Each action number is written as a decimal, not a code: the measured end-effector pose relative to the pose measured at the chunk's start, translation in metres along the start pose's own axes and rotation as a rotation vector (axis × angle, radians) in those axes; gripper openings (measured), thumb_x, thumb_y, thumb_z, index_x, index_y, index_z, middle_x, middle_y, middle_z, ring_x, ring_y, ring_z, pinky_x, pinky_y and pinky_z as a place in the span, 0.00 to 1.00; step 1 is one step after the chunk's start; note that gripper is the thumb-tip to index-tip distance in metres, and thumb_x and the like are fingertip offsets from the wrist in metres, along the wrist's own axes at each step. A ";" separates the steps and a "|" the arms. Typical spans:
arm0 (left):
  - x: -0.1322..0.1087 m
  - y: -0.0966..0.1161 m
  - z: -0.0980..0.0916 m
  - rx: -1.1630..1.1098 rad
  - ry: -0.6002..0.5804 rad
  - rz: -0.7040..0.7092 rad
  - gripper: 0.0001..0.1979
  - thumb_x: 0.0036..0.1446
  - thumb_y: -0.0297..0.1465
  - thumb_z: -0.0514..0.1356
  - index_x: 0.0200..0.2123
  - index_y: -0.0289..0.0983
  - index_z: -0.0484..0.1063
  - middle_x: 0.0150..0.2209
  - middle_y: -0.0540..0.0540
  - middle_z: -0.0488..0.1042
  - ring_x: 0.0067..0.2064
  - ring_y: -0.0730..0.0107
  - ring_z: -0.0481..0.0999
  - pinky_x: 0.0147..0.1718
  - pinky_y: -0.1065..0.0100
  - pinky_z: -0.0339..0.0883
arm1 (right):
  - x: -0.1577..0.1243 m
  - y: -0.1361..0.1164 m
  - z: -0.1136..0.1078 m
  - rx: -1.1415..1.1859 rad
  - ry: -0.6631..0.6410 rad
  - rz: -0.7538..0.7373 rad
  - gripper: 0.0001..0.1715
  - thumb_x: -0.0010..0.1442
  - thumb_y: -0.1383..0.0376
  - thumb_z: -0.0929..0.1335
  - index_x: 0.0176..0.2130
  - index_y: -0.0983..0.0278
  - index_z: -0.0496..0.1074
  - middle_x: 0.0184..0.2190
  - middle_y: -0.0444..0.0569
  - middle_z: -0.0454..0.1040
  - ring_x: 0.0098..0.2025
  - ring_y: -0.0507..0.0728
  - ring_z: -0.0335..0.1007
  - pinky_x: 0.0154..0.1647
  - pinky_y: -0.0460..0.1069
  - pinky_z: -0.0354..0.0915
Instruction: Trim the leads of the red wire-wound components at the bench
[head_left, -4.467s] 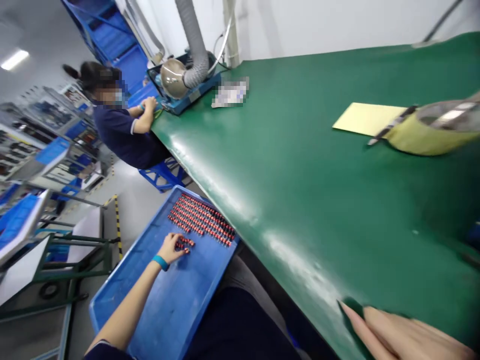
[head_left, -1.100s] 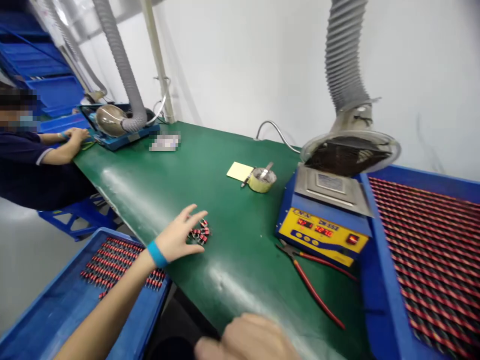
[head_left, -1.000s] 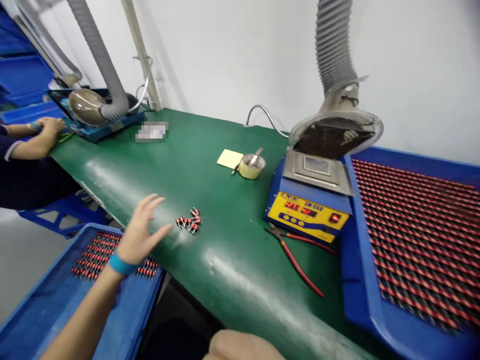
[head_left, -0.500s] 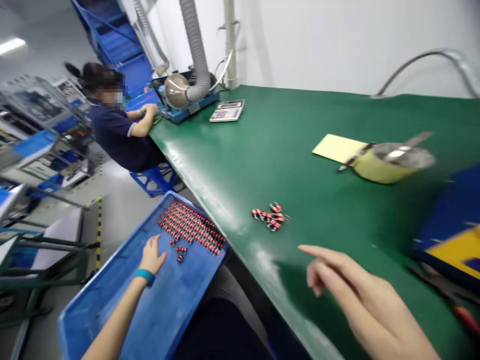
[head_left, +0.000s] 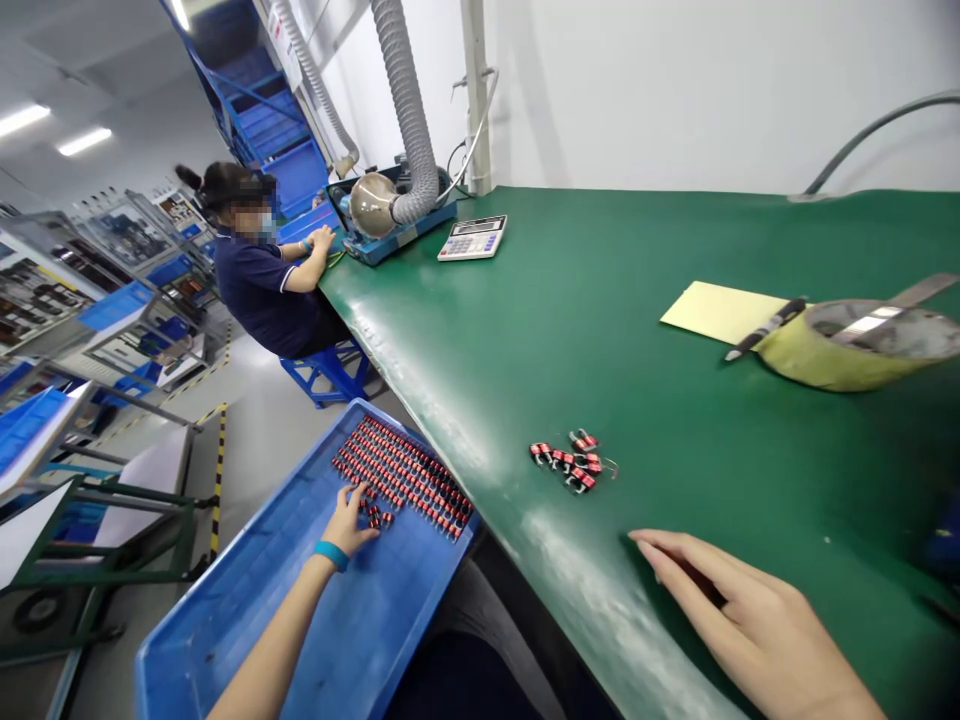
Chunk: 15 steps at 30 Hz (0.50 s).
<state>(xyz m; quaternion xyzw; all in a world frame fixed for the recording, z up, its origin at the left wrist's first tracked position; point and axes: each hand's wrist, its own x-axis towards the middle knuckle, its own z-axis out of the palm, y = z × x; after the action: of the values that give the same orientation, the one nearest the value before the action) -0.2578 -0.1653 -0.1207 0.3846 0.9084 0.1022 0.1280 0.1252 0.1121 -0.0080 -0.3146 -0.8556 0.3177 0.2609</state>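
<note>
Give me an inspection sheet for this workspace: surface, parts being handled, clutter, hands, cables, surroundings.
Surface: green bench top, glossy, with bright reflections along its near edge.
Parts: red-and-black parts in rows in a blue tray beside the bench; a few loose parts near them; a small pile on the bench.
Clutter: calculator, yellow paper, pen, round yellow container with a metal strip in it.
Hands: left hand at the loose parts, grip unclear; right hand by the bench edge, no part visible in it.
Cables: grey cable along the wall; white cord by the post.
Surroundings: seated co-worker beside a ducted hood.
</note>
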 end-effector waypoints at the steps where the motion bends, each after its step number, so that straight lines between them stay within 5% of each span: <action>1: 0.003 -0.001 0.000 0.010 0.012 0.001 0.39 0.41 0.31 0.64 0.57 0.35 0.53 0.56 0.36 0.53 0.55 0.55 0.65 0.53 0.56 0.61 | 0.001 0.000 0.000 -0.002 0.004 -0.010 0.19 0.58 0.52 0.60 0.33 0.58 0.74 0.31 0.46 0.79 0.31 0.57 0.76 0.31 0.47 0.72; 5: 0.011 0.002 0.003 0.035 0.047 0.044 0.34 0.44 0.35 0.61 0.56 0.36 0.57 0.57 0.36 0.54 0.58 0.51 0.60 0.56 0.55 0.57 | 0.000 -0.005 -0.004 -0.005 -0.004 -0.025 0.15 0.60 0.57 0.61 0.34 0.59 0.74 0.32 0.45 0.79 0.32 0.55 0.76 0.33 0.46 0.71; 11: 0.016 0.015 0.008 0.013 0.024 0.128 0.41 0.36 0.47 0.61 0.51 0.28 0.60 0.49 0.32 0.59 0.52 0.42 0.63 0.52 0.50 0.58 | -0.003 -0.021 -0.005 0.028 -0.028 0.010 0.13 0.62 0.65 0.60 0.36 0.62 0.72 0.32 0.47 0.77 0.34 0.53 0.74 0.37 0.46 0.68; 15: 0.020 0.016 0.018 0.252 0.074 0.078 0.43 0.38 0.55 0.54 0.54 0.35 0.56 0.50 0.34 0.58 0.53 0.45 0.64 0.47 0.54 0.62 | -0.003 -0.021 -0.006 0.036 -0.025 0.025 0.12 0.61 0.67 0.60 0.36 0.63 0.72 0.33 0.48 0.77 0.35 0.54 0.73 0.39 0.47 0.66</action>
<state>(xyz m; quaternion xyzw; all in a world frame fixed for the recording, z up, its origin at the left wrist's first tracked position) -0.2547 -0.1389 -0.1364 0.4285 0.9026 0.0062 0.0409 0.1226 0.0996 0.0101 -0.3164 -0.8490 0.3400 0.2518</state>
